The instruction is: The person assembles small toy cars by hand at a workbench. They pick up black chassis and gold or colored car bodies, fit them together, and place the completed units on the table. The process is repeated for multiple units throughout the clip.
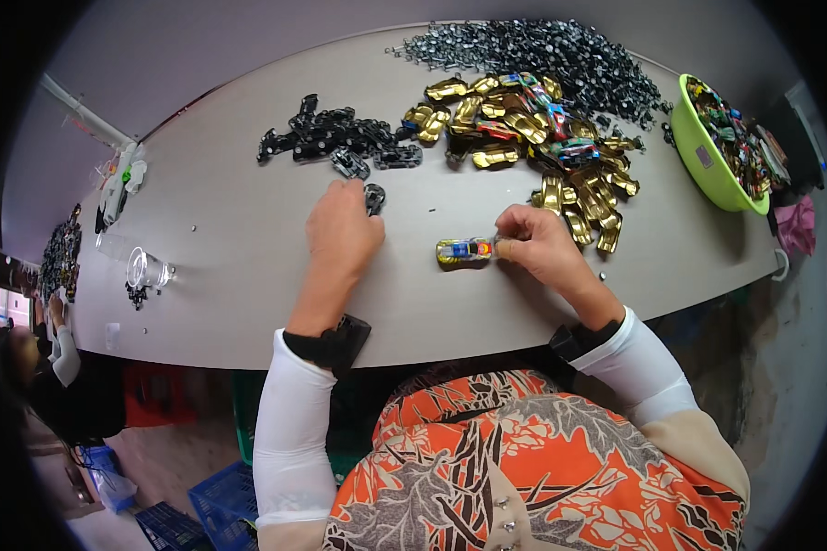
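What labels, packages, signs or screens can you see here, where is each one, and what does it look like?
Label: small grey rectangle stuck on the outer wall of the green bowl at the table's right end; print too small to tell.
Tag: small pale rectangle lying flat near the table's left front edge, beside the clear cup.
No packages, signs or screens in view.

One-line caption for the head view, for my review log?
Right hand holds a toy car on the grey table; left hand touches a black part.
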### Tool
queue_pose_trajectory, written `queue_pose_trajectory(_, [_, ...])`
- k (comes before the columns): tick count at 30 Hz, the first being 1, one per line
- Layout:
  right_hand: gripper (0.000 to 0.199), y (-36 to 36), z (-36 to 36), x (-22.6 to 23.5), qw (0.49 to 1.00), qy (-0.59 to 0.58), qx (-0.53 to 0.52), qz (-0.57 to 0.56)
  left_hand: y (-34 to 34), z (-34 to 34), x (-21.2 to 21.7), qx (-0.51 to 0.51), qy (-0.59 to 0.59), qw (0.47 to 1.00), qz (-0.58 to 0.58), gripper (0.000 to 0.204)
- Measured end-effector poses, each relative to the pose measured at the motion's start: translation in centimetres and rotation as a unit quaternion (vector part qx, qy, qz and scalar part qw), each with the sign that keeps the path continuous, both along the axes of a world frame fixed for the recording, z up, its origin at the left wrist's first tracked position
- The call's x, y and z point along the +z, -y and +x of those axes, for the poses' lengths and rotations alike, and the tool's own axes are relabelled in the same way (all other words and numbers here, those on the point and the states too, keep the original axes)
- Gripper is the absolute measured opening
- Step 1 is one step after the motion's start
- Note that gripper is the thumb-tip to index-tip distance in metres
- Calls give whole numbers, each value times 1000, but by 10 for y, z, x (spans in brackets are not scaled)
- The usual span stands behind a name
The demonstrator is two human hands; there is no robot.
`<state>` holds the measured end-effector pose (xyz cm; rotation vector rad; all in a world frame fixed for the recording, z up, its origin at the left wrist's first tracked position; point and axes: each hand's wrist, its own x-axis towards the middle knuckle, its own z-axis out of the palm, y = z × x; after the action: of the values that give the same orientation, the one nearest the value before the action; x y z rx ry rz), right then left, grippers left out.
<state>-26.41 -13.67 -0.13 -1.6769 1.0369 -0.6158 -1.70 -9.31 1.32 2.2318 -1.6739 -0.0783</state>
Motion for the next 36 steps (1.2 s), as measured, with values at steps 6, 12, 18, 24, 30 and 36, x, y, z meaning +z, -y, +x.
queue_pose_trajectory(6, [22,-14,8,22,945,-60,78,-313,-30,0,-2,-16,-215,975,48,19])
queue_pose_trajectory(12, [28,-14,26,7,905,-182,128,-363,-58,-34,4,24,-672,740,18,17])
queue_pose_trajectory(18, [32,5,33,43,943,271,41,187,-71,-68,-2,9,-806,592,25,21])
queue_pose_trajectory(24, [30,-17,57,66,918,372,25,135,-56,-115,-4,-34,-837,513,187,25])
queue_pose_trajectory(30, [31,-33,63,79,902,397,56,161,-52,-125,-22,-140,-862,414,257,27])
queue_pose_trajectory(36, [27,-48,66,86,879,415,94,215,-54,-124,-52,-225,-854,374,283,26])
